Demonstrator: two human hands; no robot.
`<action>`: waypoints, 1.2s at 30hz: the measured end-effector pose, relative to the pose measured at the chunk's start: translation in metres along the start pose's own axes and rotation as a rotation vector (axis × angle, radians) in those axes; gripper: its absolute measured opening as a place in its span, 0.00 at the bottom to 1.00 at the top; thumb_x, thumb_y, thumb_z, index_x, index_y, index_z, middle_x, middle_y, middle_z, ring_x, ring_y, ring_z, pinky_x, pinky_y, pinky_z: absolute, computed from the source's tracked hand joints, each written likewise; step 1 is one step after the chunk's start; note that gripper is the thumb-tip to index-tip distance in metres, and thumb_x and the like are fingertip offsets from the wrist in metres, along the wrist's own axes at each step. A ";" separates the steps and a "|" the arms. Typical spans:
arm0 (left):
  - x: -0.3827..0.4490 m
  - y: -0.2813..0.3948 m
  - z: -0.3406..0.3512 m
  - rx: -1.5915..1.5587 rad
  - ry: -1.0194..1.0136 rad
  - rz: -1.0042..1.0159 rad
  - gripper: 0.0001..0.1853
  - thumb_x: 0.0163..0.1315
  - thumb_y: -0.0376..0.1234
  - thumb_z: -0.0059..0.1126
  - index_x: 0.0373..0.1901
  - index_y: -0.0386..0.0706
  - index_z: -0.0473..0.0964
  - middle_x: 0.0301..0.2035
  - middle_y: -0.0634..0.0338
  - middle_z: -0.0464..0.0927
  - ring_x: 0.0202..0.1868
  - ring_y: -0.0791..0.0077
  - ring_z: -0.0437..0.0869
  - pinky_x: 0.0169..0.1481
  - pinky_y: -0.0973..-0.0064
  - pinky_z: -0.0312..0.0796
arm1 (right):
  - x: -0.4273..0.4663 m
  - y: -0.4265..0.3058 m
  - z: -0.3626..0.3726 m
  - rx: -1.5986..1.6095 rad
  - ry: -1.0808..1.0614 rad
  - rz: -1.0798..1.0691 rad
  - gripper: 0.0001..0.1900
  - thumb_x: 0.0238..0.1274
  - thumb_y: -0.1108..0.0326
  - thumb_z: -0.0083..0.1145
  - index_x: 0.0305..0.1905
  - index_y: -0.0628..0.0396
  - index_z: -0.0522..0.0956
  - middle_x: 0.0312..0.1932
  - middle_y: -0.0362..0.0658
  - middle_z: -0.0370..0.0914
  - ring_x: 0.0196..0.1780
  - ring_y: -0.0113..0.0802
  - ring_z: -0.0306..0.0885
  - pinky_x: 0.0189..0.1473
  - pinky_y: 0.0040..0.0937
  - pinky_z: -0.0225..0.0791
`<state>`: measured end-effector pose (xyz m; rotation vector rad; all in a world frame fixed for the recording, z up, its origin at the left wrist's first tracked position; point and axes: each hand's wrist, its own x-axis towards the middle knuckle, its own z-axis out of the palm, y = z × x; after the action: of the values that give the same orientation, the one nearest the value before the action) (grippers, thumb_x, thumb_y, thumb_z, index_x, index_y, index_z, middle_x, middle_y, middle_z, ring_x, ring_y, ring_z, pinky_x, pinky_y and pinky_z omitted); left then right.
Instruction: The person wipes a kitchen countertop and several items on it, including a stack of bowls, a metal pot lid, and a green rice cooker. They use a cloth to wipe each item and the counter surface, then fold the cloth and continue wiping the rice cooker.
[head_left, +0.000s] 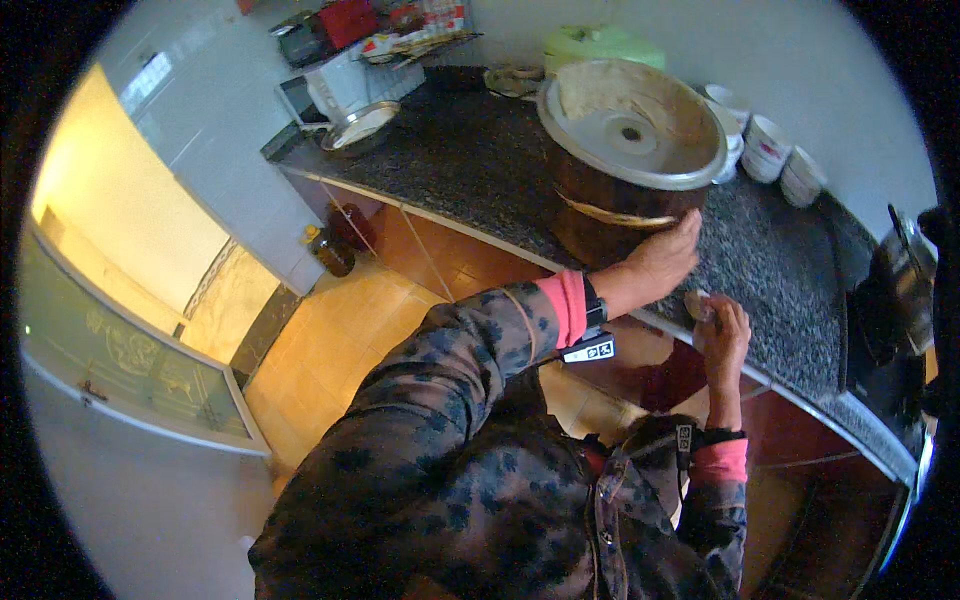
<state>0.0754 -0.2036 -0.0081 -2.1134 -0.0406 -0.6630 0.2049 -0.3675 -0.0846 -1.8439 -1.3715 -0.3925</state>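
A large round brown vessel (630, 206) with a pale rim stands on the dark granite counter. Its whitish inside has pale residue on the wall and a dark round spot in the middle of the bottom. A light band runs round its lower side. My left hand (656, 259) lies against the vessel's near right side, low down; its fingertips are partly hidden, so a grip is not plain. Closer to the counter's front edge, my right hand (724, 326) pinches a small pale piece (697, 304), whose material I cannot make out.
Behind the vessel sits a light green lidded container (607, 46). Stacked bowls (766, 148) line the wall at right, near a dark stove (885, 300). A metal bowl (364, 126) rests at the counter's left end. Below, a bottle (330, 251) stands on the floor.
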 end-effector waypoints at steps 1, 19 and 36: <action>-0.004 -0.005 0.003 0.282 -0.172 0.085 0.23 0.63 0.39 0.42 0.52 0.34 0.78 0.60 0.44 0.73 0.66 0.51 0.68 0.77 0.49 0.47 | 0.002 0.003 -0.001 0.022 -0.009 -0.002 0.18 0.47 0.78 0.57 0.47 0.52 0.78 0.50 0.45 0.79 0.54 0.48 0.75 0.57 0.43 0.67; -0.138 -0.098 0.004 -0.179 -0.250 -0.154 0.16 0.59 0.38 0.51 0.47 0.43 0.76 0.62 0.48 0.70 0.68 0.47 0.63 0.69 0.38 0.51 | -0.007 0.006 0.005 -0.048 0.028 -0.016 0.14 0.53 0.75 0.53 0.46 0.49 0.77 0.50 0.45 0.78 0.55 0.48 0.74 0.55 0.45 0.65; -0.092 -0.155 0.088 -0.058 -0.250 0.133 0.22 0.56 0.40 0.53 0.49 0.36 0.77 0.58 0.49 0.74 0.69 0.53 0.62 0.75 0.47 0.45 | 0.021 0.021 0.000 0.192 -0.031 0.075 0.11 0.48 0.70 0.60 0.40 0.51 0.81 0.38 0.43 0.80 0.44 0.45 0.76 0.47 0.41 0.68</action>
<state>-0.0059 -0.0236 0.0249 -2.2221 -0.0184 -0.3229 0.2321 -0.3557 -0.0790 -1.7427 -1.3091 -0.1869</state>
